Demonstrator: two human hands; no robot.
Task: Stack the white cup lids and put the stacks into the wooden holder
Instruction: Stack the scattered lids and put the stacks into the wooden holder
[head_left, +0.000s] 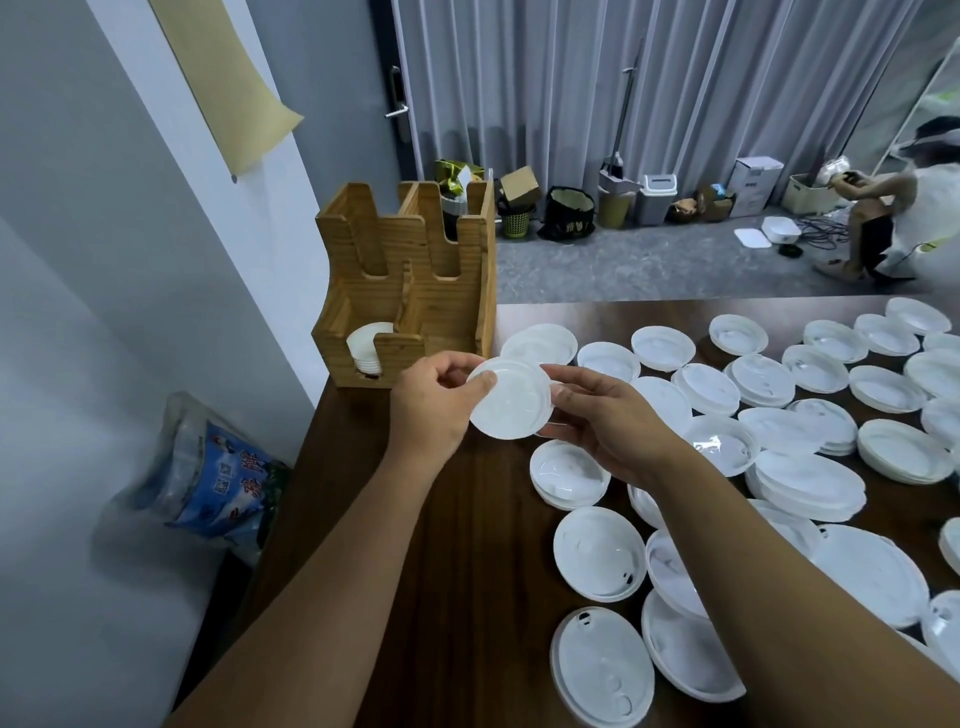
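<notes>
left hand (434, 402): your fingers and thumb curl round the left rim of the held lid (510, 399).
right hand (605, 415): your fingertips pinch the right rim of the same lid.
held lid: raised above the tabletop (441, 519), tilted toward you, just right of the holder's front; whether it is one lid or several nested, you cannot tell.
holder (410, 283): wooden, upright at the tabletop's far left corner.
stack (366, 349): white lids on edge in the holder's front left slot.
loose lids (597, 553): spread flat over the tabletop to your right, some overlapping, some in low piles.
bag (218, 467): plastic, blue print, on the floor left of the tabletop.
</notes>
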